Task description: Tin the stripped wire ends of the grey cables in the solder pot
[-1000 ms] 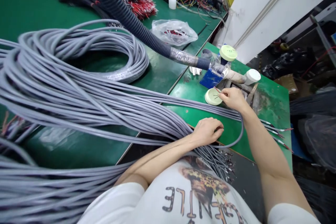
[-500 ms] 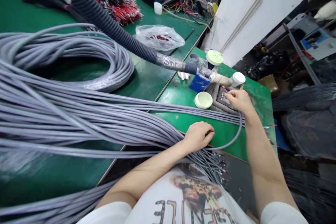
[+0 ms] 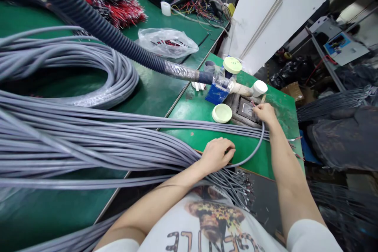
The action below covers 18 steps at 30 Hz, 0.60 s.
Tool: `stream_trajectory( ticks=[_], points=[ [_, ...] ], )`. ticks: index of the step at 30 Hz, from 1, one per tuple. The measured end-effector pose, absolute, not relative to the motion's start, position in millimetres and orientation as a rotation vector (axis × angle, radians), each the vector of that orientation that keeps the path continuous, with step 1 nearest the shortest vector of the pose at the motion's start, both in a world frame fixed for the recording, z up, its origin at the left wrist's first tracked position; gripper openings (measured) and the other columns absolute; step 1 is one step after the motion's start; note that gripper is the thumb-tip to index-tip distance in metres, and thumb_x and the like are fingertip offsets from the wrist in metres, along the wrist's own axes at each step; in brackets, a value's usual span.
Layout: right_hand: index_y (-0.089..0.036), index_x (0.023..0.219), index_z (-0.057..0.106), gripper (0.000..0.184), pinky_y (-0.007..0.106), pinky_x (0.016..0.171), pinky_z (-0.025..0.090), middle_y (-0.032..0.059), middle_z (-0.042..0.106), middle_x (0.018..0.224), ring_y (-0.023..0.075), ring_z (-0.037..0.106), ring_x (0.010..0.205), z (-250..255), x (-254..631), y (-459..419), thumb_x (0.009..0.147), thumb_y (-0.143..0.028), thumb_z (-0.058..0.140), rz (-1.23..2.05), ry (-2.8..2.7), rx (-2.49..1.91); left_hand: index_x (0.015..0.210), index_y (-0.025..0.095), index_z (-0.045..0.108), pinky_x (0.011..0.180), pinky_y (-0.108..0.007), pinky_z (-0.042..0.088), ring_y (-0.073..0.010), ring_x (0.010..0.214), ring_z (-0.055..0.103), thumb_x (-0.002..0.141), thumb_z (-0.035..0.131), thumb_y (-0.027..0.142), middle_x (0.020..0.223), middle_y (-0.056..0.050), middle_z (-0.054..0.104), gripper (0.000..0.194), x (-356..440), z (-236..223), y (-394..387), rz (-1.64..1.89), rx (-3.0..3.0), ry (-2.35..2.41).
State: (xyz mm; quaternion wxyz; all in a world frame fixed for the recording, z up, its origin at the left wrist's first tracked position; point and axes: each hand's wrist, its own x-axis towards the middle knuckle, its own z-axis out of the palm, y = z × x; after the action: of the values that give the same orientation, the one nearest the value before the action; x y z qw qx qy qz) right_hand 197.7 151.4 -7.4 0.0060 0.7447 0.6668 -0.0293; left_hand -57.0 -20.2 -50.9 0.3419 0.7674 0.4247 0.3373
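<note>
My right hand pinches a grey cable close to its end. Thin stripped wires stick out from those fingers, over the right part of a small square pot with a shiny surface, which looks like a solder pot. From there the cable bends down and back toward my left hand. That hand lies over the thick bundle of grey cables at the table's front edge, its fingers curled in. What its palm grips, if anything, is hidden.
A ribbed dark hose runs to a nozzle beside the pot. Around it stand a pale green dish, a yellow-lidded container and a white cup. A coiled grey cable and a plastic bag lie leftward.
The view has shifted, so the scene sits further left. My right hand has drawn the wires slightly right across the pot, baring more of its shiny surface. My left hand stays on the bundle.
</note>
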Motion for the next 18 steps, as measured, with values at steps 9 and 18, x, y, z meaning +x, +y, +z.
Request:
stream_trajectory(
  ticks=[9, 18],
  points=[
    [-0.015, 0.061, 0.071, 0.027, 0.024, 0.056, 0.036, 0.0053, 0.064, 0.057, 0.0173, 0.058, 0.061, -3, 196, 148, 0.070, -0.033, 0.053, -0.214, 2.137, 2.383, 0.086, 0.022, 0.064, 0.072, -0.028, 0.043, -0.0162, 0.076, 0.058, 0.087, 0.052, 0.026, 0.081, -0.001, 0.069, 0.012, -57, -51, -19, 0.870, 1.982, 1.103],
    [-0.016, 0.068, 0.064, 0.033, 0.023, 0.045, 0.035, -0.0017, 0.050, 0.048, 0.0109, 0.044, 0.044, 38, 141, 60, 0.079, -0.046, 0.056, -1.170, 2.520, 2.442, 0.086, 0.019, 0.069, 0.073, -0.027, 0.046, -0.0145, 0.075, 0.059, 0.085, 0.057, 0.031, 0.082, -0.004, 0.069, 0.017, -54, -53, -15, 1.147, 1.518, 0.938]
  ],
)
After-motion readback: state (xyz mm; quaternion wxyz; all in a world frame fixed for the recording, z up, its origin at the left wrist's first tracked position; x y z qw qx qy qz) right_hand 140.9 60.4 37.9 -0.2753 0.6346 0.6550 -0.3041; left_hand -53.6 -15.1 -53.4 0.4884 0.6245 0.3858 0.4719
